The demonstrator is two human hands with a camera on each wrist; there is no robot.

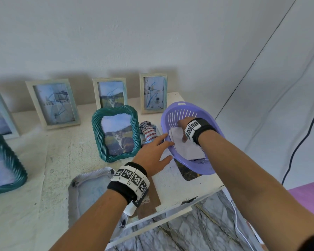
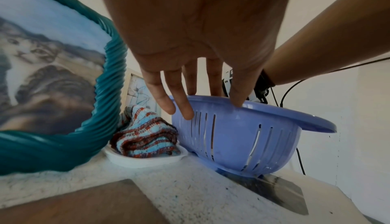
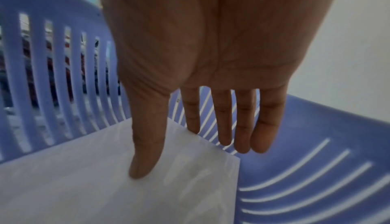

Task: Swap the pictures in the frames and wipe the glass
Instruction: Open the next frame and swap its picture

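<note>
A purple slotted basket [image 1: 181,104] [image 2: 242,136] [image 3: 316,127] stands at the table's right end with a white sheet [image 1: 188,149] [image 3: 105,186] leaning inside it. My right hand [image 1: 181,131] [image 3: 166,152] is down in the basket with straight fingers. Its thumb rests on the sheet, and its fingers hang past the sheet's far edge. My left hand [image 1: 167,146] [image 2: 211,107] touches the basket's near rim and wall, fingers straight. A teal twisted frame [image 1: 98,127] [image 2: 109,71] with a cat picture stands just left of the basket. A pale frame [image 1: 83,187] lies flat under my left forearm.
A brown backing board [image 1: 153,196] [image 2: 84,206] lies near the table's front edge, and a picture [image 1: 188,172] [image 2: 278,192] lies partly under the basket. A striped cloth [image 1: 147,132] [image 2: 145,137] sits in a white dish [image 2: 145,161]. Several framed pictures stand along the wall.
</note>
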